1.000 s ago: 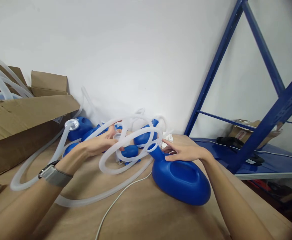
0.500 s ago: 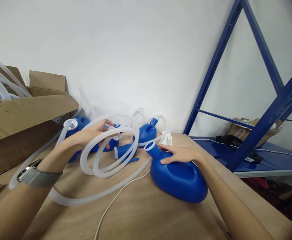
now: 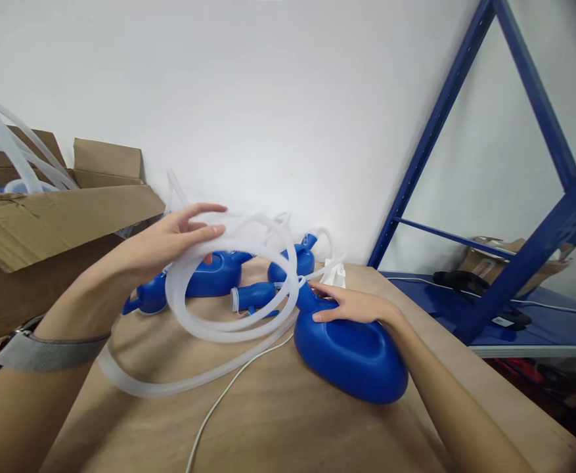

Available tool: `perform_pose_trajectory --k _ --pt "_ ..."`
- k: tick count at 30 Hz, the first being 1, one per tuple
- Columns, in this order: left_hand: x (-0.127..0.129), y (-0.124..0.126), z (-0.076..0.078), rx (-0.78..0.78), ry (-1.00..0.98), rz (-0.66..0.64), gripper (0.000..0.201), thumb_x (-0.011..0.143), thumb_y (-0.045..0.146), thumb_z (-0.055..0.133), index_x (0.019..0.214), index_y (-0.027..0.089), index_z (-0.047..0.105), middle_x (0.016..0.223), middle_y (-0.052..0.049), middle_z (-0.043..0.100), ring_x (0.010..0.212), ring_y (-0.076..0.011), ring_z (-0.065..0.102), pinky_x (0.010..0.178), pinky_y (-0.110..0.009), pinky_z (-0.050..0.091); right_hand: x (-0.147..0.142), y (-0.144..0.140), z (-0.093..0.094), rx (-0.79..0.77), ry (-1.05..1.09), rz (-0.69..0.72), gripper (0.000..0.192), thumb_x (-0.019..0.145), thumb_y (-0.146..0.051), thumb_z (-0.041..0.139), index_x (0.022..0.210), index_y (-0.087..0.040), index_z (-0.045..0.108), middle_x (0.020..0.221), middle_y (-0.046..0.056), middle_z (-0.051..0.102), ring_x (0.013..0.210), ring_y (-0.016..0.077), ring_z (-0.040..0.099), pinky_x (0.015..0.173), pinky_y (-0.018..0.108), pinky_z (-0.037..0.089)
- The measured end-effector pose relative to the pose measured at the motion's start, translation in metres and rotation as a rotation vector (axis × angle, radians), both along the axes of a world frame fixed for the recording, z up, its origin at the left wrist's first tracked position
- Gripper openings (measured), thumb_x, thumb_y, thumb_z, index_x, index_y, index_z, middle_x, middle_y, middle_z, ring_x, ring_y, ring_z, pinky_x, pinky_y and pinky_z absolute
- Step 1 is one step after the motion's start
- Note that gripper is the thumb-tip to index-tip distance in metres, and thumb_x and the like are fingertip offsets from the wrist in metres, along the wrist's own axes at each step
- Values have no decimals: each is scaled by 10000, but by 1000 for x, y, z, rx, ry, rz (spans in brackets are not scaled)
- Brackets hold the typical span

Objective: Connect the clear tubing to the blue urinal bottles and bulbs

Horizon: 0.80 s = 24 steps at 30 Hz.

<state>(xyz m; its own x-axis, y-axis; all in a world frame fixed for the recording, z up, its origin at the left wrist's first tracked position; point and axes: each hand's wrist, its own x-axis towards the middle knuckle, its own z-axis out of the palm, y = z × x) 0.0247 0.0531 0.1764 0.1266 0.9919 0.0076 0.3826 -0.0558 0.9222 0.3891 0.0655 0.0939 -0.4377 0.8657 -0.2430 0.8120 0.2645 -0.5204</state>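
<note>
White wall [image 3: 288,118] is seen behind the brown table [image 3: 268,433]. At centre-left, the left hand [image 3: 169,240] is set at the top of the looped hose [image 3: 228,334], fingers spread part-open; whether the hose is gripped cannot be told. Compared with half a second ago, the fingers have been spread wider, so a looser handling of the coil is suggested. Right of centre, the jug [image 3: 351,368] is still touched at its shoulder by the right hand [image 3: 351,305], laid loosely, apparently as a steadying rest.
</note>
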Motion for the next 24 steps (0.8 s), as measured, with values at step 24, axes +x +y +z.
perform_pose_trajectory --k 24 --pt "13 -4 -5 303 732 -266 675 745 675 481 1355 390 532 1421 67 569 946 68 565 805 9 367 2 2 -4 -26 66 9 1096 807 -777 629 1648 -208 215 1644 117 310 1513 331 315 1260 499 239"
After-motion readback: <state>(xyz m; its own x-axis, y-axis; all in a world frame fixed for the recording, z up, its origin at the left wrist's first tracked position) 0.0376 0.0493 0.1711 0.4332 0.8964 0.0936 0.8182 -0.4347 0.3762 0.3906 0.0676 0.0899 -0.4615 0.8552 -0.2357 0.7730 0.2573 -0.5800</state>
